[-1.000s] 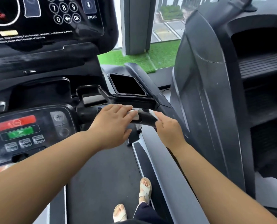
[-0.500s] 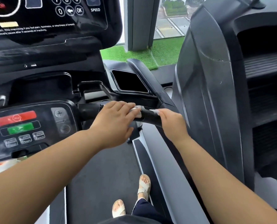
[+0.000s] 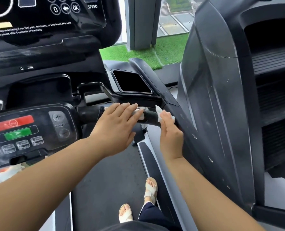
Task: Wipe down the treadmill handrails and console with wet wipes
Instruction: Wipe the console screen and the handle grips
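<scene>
My left hand (image 3: 115,129) flat on handrail grip (image 3: 150,118), fingers (image 3: 128,108) straight; right hand (image 3: 170,132) pinches wet wipe (image 3: 159,113) against the grip's right end.

Only two white corners of the wet wipe (image 3: 158,112) show; we lose the rest under the right grip (image 3: 170,132), whose fingertips are hidden behind the handrail (image 3: 150,118). Beneath the fingertips of the left grip (image 3: 115,129) lies a pale patch on the bar: cloth or metal plate, we cannot tell. Above that grip the console (image 3: 46,17) runs off the top edge, its keypad cut to the last row. To its left, the small buttons (image 3: 22,145) carry labels too smeared to read, and a pale-and-orange blur (image 3: 3,172) at the frame's edge defies naming.
</scene>
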Tool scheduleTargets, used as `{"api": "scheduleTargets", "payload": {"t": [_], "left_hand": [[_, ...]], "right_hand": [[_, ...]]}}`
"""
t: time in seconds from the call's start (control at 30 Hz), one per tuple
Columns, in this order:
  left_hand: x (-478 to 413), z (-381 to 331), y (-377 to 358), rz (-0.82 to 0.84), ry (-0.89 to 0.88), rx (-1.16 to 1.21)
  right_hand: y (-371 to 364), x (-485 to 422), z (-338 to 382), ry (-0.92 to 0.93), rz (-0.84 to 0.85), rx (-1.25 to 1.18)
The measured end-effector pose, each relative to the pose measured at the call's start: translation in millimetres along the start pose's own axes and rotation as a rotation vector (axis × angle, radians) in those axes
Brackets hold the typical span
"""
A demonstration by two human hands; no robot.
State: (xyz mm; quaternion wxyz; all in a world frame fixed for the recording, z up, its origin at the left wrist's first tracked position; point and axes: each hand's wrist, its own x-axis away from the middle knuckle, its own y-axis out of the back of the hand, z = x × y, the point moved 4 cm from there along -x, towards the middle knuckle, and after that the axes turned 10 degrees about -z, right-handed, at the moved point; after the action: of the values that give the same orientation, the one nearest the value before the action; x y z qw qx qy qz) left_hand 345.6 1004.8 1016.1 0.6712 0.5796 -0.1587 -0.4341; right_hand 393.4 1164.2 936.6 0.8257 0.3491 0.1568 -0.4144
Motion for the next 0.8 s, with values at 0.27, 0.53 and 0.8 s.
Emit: {"api": "scheduleTargets", "payload": {"t": [0.27, 0.53, 0.8], "left_hand": [[12, -3, 0, 0.014, 0.004, -0.004], [15, -4, 0, -0.030, -0.019, -0.008], [15, 1, -1, -0.041, -0.065, -0.036]], "right_hand": [[-1, 10, -26, 0.081, 0.009, -0.098], [-20, 29, 36, 0.128, -0.061, -0.282], [-18, 33, -35, -0.232, -0.239, -0.258]]}}
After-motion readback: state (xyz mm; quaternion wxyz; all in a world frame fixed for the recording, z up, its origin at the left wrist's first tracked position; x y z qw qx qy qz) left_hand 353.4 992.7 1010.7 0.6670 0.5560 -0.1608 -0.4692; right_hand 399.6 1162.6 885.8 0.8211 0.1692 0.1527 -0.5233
